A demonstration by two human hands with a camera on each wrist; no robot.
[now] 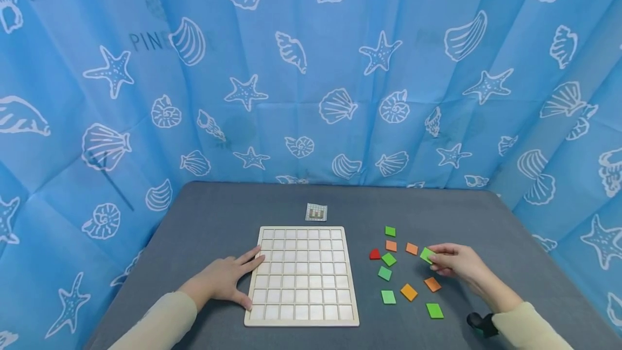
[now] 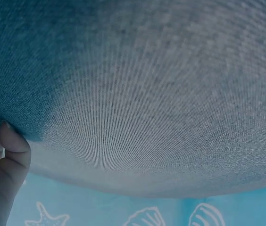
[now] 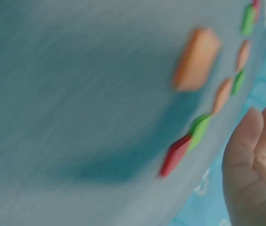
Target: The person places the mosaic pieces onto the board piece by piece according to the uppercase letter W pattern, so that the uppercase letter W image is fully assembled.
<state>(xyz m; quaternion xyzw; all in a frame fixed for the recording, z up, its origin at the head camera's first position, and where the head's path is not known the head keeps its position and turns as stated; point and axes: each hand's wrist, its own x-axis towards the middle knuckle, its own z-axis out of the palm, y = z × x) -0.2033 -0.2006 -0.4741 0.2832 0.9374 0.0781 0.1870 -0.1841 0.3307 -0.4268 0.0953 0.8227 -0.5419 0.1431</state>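
In the head view a pale wooden grid board [image 1: 302,277] lies on the grey table. My left hand [image 1: 223,281] rests at its left edge, fingers and thumb spread, touching the frame. To the right of the board, my right hand [image 1: 457,263] pinches a green square tile [image 1: 427,255] between thumb and fingers above the table. Around it lie loose tiles: an orange tile [image 1: 432,284], another orange tile [image 1: 409,292], a bright green tile [image 1: 434,311] and a red piece [image 1: 374,254]. In the right wrist view, my right hand [image 3: 260,165] shows at the right edge; its tile is out of sight.
A small printed card [image 1: 316,212] lies behind the board. More green and orange tiles, such as a teal-green one [image 1: 385,273], lie between board and right hand. A black object [image 1: 481,324] is by the right sleeve. A blue shell-patterned curtain [image 1: 311,69] hangs behind the table.
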